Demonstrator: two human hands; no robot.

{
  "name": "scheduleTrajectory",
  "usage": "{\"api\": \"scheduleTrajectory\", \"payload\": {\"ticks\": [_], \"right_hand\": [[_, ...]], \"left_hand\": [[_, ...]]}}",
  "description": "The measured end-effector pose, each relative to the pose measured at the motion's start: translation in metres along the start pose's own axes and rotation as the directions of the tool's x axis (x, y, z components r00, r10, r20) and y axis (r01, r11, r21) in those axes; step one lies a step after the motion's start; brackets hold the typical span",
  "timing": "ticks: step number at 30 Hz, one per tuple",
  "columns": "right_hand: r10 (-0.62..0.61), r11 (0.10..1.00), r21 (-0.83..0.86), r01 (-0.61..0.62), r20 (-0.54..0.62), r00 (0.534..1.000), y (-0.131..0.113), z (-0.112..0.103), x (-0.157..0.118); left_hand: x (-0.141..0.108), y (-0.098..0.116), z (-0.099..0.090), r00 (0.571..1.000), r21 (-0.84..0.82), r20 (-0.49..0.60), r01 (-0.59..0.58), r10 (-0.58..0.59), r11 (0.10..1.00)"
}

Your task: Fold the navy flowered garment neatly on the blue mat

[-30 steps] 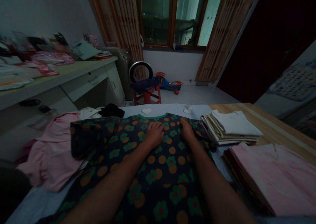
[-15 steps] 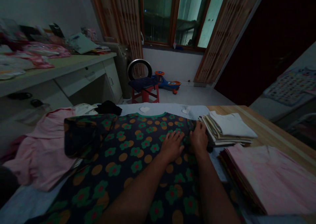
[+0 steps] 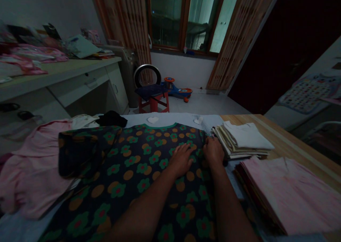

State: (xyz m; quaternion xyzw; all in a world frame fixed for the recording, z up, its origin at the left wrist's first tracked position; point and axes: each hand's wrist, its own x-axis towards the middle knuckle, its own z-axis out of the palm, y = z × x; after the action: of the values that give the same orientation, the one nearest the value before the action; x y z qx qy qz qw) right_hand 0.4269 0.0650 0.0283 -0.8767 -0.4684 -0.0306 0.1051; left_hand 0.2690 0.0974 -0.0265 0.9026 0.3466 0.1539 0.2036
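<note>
A dark top [image 3: 149, 158] with green flowers and orange dots lies spread out across the table, its green-trimmed neckline at the far side. The sleeve on the left is laid outward, with its end bunched. My left hand [image 3: 181, 160] rests flat on the upper right part of the top, fingers stretched and slightly apart. At the top's right shoulder edge, my right hand [image 3: 214, 151] has its fingers curled on the fabric; the fingertips are mostly hidden. The right sleeve is largely out of sight behind my right hand and forearm.
Beside my right hand is a folded stack of pale clothes [image 3: 243, 139]. Nearer sits a pile topped by a pink garment [image 3: 293, 192]. Loose pink clothing [image 3: 39, 163] and a black cloth [image 3: 112, 118] lie left. A red stool [image 3: 153, 101] stands beyond the table [image 3: 282, 139].
My right hand's fingers have curled in more at the shoulder edge. My left hand stays flat on the top. The whole view has shifted slightly.
</note>
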Motion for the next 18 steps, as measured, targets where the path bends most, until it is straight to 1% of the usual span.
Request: {"api": "scheduleTrajectory", "payload": {"ticks": [2, 4, 6, 9, 10, 12, 15, 18], "right_hand": [[-0.004, 1.000, -0.005, 0.003, -0.042, 0.999, -0.001, 0.002, -0.001], [0.022, 1.000, -0.004, -0.022, -0.057, 0.998, -0.001, 0.004, -0.002], [0.052, 0.999, 0.002, -0.052, -0.020, 0.998, 0.001, 0.006, -0.001], [0.079, 0.997, 0.018, -0.081, 0.097, 0.992, 0.005, 0.006, 0.000], [0.083, 0.996, 0.024, -0.087, 0.121, 0.989, 0.006, 0.005, 0.001], [0.085, 0.995, 0.033, -0.089, 0.120, 0.989, 0.006, 0.000, 0.003], [0.044, 0.997, 0.064, -0.048, 0.068, 0.997, 0.000, -0.008, 0.004], [-0.062, 0.983, 0.174, 0.050, 0.066, 0.996, -0.014, -0.011, 0.000]], "left_hand": [[0.001, 0.000, 0.000, 1.000, 0.007, -0.006, 0.025, -0.025, 1.000], [0.003, -0.001, 0.000, 0.999, 0.021, -0.014, 0.045, -0.045, 0.999], [0.004, -0.003, 0.000, 0.997, 0.040, -0.031, 0.068, -0.067, 0.997], [0.006, -0.007, 0.002, 0.990, 0.078, -0.069, 0.128, -0.123, 0.989], [0.006, -0.009, 0.003, 0.986, 0.091, -0.084, 0.149, -0.141, 0.985], [0.006, -0.011, 0.003, 0.979, 0.109, -0.110, 0.181, -0.169, 0.977], [0.007, -0.013, 0.003, 0.974, 0.122, -0.129, 0.205, -0.189, 0.971], [0.007, -0.015, 0.001, 0.968, 0.137, -0.132, 0.230, -0.213, 0.963]]}}
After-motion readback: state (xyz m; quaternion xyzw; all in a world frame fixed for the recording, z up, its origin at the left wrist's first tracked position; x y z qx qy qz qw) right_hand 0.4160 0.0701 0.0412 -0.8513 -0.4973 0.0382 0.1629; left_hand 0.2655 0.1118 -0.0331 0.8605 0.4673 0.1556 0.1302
